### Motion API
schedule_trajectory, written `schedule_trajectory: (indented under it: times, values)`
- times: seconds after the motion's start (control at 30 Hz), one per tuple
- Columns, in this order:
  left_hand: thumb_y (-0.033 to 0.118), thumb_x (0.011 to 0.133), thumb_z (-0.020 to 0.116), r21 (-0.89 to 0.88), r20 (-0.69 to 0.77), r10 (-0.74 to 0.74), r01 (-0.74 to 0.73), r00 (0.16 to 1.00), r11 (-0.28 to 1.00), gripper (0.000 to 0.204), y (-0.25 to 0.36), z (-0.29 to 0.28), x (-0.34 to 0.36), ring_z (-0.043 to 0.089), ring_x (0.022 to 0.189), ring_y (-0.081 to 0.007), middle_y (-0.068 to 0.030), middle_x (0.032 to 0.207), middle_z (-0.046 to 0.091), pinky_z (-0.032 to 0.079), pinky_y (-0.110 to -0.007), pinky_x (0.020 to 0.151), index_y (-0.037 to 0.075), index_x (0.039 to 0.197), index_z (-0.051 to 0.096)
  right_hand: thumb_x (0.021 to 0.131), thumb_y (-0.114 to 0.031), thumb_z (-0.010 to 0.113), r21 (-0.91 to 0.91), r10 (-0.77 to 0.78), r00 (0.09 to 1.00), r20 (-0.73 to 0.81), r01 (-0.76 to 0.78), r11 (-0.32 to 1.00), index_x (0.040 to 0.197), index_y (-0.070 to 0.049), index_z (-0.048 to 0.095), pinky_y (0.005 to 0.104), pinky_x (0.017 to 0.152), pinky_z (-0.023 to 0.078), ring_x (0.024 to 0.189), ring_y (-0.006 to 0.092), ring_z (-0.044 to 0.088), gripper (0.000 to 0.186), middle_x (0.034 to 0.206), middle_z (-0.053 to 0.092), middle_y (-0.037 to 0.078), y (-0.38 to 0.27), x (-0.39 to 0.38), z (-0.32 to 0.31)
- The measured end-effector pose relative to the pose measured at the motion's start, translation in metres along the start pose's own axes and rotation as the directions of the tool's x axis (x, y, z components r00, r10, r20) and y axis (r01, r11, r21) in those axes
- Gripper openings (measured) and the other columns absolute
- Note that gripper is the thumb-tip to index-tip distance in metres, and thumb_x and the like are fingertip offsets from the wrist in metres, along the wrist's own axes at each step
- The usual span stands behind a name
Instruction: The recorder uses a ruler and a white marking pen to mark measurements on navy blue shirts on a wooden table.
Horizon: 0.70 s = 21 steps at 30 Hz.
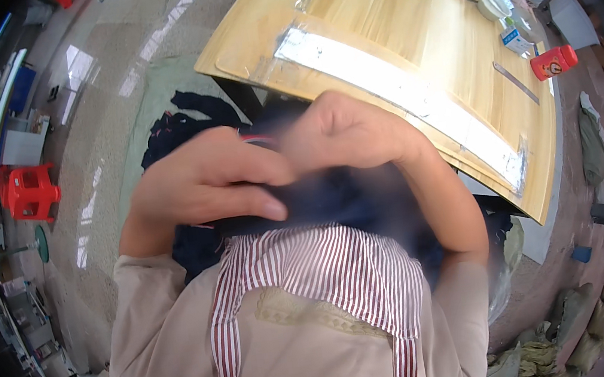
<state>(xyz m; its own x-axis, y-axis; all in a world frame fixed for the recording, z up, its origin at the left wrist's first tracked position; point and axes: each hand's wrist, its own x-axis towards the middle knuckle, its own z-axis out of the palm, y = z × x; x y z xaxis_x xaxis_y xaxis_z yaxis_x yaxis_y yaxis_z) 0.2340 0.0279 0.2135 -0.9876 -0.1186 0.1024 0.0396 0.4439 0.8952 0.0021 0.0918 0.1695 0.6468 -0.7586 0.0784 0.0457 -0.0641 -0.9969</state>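
Wooden desk (362, 0) seen at upper right; long white strip (396, 94) taped down along its near edge. Metal ruler (516, 82), red bottle (555, 62), blue-and-white box (516, 41) and white bowl (493, 4) grouped toward the far right edge. Red stool (31, 193) placed on floor (93, 86) at left. Olive cloth (592, 138) and blue scrap (581, 254) left on floor at right.

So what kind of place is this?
Likely a garment workshop: dark navy cloth before the person, a large wooden worktable, and heaped olive cloth at lower right.
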Motion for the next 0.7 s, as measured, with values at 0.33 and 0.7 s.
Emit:
schedule_trajectory:
  times: [0.33, 0.7]
  values:
    - [0.004, 0.075, 0.077, -0.376, 0.189, -0.344, 0.391, 0.92, 0.84, 0.023, -0.12, -0.029, -0.05, 0.058, 0.081, -0.0103, -0.004, 0.088, 0.066, 0.046, -0.025, 0.076, -0.006, 0.092, 0.066, 0.07, -0.008, 0.081, -0.132, 0.241, 0.897, -0.371, -0.308, 0.942, 0.083, 0.002, 0.067, 0.0278, 0.062, 0.047, 0.066, 0.012, 0.061, 0.021, 0.077, 0.068, 0.006, 0.043, -0.12, -0.007]
    - [0.026, 0.098, 0.056, -0.597, -0.733, -0.115, -0.553, 0.67, 0.581, 0.041, -0.062, -0.046, -0.055, 0.063, 0.105, -0.0222, -0.0135, 0.111, 0.065, 0.051, -0.039, 0.097, -0.002, 0.127, 0.052, 0.092, -0.019, 0.061, 0.549, -0.074, 0.635, -0.769, 0.715, 0.432, 0.112, 0.003, 0.061, 0.0342, 0.083, 0.055, 0.091, 0.022, 0.067, 0.03, 0.102, 0.067, 0.013, 0.003, -0.048, 0.044]
